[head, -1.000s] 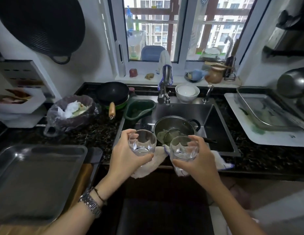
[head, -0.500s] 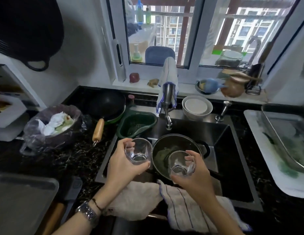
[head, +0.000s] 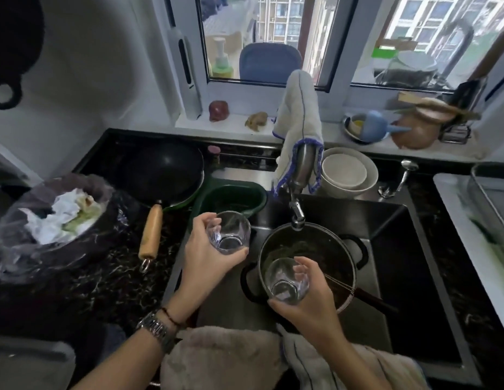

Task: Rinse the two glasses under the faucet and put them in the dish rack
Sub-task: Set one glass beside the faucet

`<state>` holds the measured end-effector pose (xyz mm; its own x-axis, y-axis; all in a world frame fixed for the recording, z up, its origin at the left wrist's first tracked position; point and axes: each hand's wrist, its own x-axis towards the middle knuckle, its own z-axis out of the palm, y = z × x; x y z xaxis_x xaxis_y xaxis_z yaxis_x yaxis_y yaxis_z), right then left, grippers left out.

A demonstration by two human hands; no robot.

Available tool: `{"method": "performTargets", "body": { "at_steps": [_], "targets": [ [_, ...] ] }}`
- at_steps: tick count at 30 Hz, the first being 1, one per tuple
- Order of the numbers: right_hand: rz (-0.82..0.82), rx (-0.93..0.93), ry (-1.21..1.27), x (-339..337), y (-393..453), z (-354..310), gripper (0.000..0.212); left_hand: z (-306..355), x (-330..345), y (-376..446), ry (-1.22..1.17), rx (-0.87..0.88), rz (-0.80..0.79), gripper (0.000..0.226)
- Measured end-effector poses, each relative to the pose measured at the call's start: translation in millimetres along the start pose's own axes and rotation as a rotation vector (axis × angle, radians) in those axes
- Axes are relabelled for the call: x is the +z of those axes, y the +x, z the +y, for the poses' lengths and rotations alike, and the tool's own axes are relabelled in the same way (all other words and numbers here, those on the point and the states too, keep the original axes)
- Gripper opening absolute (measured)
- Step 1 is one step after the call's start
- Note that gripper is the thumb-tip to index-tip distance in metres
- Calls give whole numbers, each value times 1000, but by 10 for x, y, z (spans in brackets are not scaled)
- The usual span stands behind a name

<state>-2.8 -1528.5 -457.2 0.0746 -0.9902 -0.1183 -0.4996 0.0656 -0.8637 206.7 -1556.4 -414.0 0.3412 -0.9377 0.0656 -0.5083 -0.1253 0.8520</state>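
Two clear, empty drinking glasses, one per hand, both held over the dark steel sink (head: 391, 249). Left hand (head: 206, 257) clamped on the left clear glass (head: 228, 232), mouth tipped up and toward the camera, long axis tilted. Right hand (head: 310, 302) clamped on the right clear glass (head: 286, 280), likewise tilted, above the soiled steel pot (head: 329, 249), near and below the chrome faucet (head: 297, 212). Black speckled tabletop (head: 104, 282) to the left.

Head view, steeply down over sink (head: 400, 249)
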Motion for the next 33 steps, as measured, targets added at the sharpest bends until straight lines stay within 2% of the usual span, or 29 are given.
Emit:
{"method": "performTargets", "body": {
  "at_steps": [7, 11, 24, 33],
  "targets": [
    [94, 5, -1, 416, 127, -349, 85, -8, -147, 540, -23, 64, -103, 84],
    [156, 23, -5, 580, 251, -536, 82, 73, -190, 921, -34, 97, -110, 83],
    [215, 75, -6, 796, 709, -622, 83, -84, 332, 1814, -87, 93, -219, 79],
    [284, 68, 2, 857, 958, -660, 84, -103, 568, 2191, -118, 87, -226, 79]
  ]
}}
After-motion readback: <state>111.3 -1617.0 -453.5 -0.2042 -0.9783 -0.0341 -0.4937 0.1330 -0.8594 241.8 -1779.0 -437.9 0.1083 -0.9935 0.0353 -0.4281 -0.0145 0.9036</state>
